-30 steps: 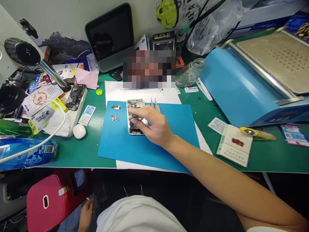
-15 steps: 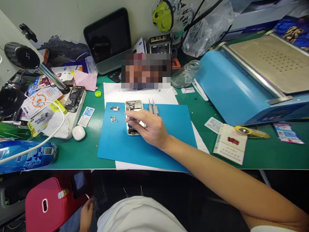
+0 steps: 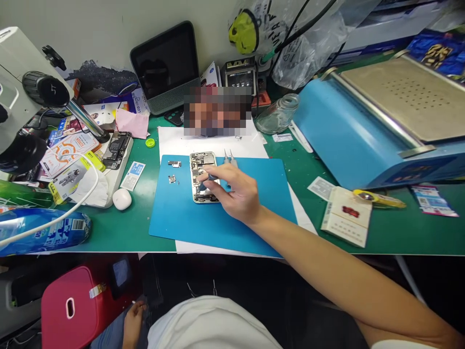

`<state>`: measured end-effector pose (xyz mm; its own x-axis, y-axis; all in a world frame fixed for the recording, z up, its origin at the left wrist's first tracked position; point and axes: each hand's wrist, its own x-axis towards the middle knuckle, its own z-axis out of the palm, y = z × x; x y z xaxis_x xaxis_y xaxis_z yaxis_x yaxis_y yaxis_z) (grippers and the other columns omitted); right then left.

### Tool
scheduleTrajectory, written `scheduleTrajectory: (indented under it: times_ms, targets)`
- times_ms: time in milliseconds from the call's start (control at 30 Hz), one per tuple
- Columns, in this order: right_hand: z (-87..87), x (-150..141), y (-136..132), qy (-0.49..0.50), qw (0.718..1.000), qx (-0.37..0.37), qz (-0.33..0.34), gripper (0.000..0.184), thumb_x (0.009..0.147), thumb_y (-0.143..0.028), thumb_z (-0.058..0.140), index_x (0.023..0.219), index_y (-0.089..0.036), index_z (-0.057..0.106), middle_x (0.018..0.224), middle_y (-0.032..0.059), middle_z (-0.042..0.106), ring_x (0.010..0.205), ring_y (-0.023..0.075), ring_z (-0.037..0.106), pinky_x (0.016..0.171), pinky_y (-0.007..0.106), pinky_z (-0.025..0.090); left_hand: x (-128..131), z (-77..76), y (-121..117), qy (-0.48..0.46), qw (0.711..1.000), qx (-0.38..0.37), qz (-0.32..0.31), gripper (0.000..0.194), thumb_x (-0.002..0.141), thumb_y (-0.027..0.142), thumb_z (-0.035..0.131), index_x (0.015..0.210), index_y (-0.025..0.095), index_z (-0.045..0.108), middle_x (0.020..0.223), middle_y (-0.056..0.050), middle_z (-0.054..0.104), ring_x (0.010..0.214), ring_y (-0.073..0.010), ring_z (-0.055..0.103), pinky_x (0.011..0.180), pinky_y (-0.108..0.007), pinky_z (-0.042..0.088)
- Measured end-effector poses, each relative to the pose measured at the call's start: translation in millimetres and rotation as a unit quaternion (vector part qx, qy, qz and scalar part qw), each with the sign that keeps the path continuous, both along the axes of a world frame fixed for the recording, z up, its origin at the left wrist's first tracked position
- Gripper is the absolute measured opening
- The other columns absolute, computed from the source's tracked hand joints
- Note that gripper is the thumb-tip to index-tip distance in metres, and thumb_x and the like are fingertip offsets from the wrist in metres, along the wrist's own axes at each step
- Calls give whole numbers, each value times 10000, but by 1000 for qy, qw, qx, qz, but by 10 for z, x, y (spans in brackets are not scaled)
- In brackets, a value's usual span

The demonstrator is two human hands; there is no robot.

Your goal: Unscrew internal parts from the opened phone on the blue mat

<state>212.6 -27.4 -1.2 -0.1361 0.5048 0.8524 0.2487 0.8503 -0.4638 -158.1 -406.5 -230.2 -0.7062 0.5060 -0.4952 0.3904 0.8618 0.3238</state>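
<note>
My right hand (image 3: 240,191) reaches in over an opened phone (image 3: 203,167) that lies on a blue mat (image 3: 174,218). Thumb and fingers are closed on a small blue-grey tool (image 3: 208,184); blur and the fingers hide its exact kind. The phone's inner boards and parts show, and its lower right side is partly behind the hand. A grey two-pronged tool like tweezers (image 3: 230,159) lies just beyond my fingers. To the phone's left are a small metal part (image 3: 174,164) and a small board piece (image 3: 172,179). My left hand is not in view.
Another person's hand (image 3: 134,317) holds a thin white stick at lower left, beside a red box (image 3: 70,310). A microscope (image 3: 47,89) stands left. Right are a blue machine (image 3: 337,131), a glass jar (image 3: 278,114) and a cigarette pack (image 3: 347,218).
My right hand has moved slightly right and lifted off the phone a little, uncovering more of its middle. The view has shifted slightly.
</note>
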Motion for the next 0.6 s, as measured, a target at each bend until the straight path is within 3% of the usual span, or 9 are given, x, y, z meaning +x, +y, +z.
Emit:
scheduleTrajectory:
  times_ms: [100, 200, 300, 367, 433, 500, 567, 600]
  targets:
    - [10, 40, 10, 8, 1000, 3, -8, 490, 960, -86, 676, 1397, -297, 612, 939, 15, 811, 833, 179, 761, 763, 342, 641, -31, 132, 16, -67, 997, 25, -2, 292, 651, 419, 574, 762, 225, 762, 754, -86, 797, 649, -317, 736, 595, -395, 602]
    - [3, 82, 26, 21, 999, -12, -22, 467, 967, -105, 675, 1384, -307, 622, 952, 11, 812, 824, 176, 760, 750, 337, 633, -50, 372, 70, -66, 995, 73, -1, 446, 694, 501, 562, 943, 198, 774, 902, -104, 822, 704, -311, 734, 661, -409, 612]
    - [-2, 120, 30, 33, 998, -43, -38, 446, 971, -124, 675, 1370, -318, 631, 985, 13, 812, 850, 181, 768, 758, 340, 633, 21, 722, 149, -57, 989, 135, -18, 540, 770, 539, 589, 1153, 197, 753, 1147, -100, 802, 859, -291, 739, 758, -379, 616]
    - [0, 134, 26, 40, 996, -60, -51, 414, 980, -152, 669, 1356, -322, 638, 978, 12, 809, 859, 188, 774, 751, 348, 637, 144, 1016, 227, -62, 979, 188, -46, 522, 810, 565, 634, 1184, 221, 756, 1205, -83, 785, 818, -253, 716, 755, -356, 609]
    - [2, 137, 23, 42, 994, -70, -66, 358, 999, -203, 652, 1339, -315, 645, 956, 14, 808, 862, 201, 779, 740, 366, 645, 337, 1356, 371, -79, 942, 307, -112, 457, 833, 565, 677, 1090, 207, 796, 1115, -113, 805, 701, -232, 684, 700, -371, 604]
    - [-3, 137, 26, 41, 993, -81, -79, 304, 1018, -260, 630, 1318, -299, 652, 945, 19, 809, 863, 207, 781, 747, 383, 655, 598, 1724, 619, -99, 886, 407, -200, 458, 857, 621, 644, 977, 218, 823, 997, -138, 819, 640, -242, 688, 716, -422, 621]
    - [-18, 140, 37, 42, 991, -94, -89, 275, 1024, -302, 622, 1296, -285, 660, 945, 23, 809, 863, 206, 780, 760, 387, 661, 905, 2085, 964, -146, 814, 475, -300, 466, 928, 630, 550, 969, 260, 830, 906, -133, 822, 560, -232, 684, 703, -435, 633]
    - [-29, 145, 46, 44, 989, -101, -93, 269, 1024, -315, 621, 1287, -281, 662, 948, 25, 808, 863, 203, 777, 767, 388, 661, 1063, 2248, 1151, -196, 755, 502, -374, 454, 975, 586, 494, 1098, 285, 812, 940, -109, 828, 522, -203, 685, 674, -399, 627]
